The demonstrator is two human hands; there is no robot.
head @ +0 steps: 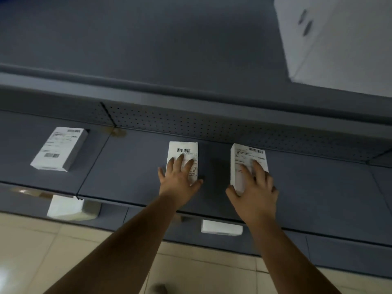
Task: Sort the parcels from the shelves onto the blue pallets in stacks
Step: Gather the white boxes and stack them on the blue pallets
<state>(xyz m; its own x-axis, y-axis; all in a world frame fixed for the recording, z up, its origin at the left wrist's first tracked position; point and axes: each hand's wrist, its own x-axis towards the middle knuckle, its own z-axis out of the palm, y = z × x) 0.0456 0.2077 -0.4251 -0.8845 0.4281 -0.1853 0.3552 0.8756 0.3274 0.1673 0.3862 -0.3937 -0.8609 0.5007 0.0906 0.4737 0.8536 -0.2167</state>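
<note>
Both hands on shelf parcels: left hand spread flat atop middle parcel, right hand gripping right parcel.

White parcels bear black barcodes; grey shelf — dotted back panel; beige floor tiles.

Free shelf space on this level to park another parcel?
Widest bare patch: between the left parcel and the middle parcel. More right of the right parcel. The gap between middle and right parcels is narrow, flanked by left hand and right hand.
</note>
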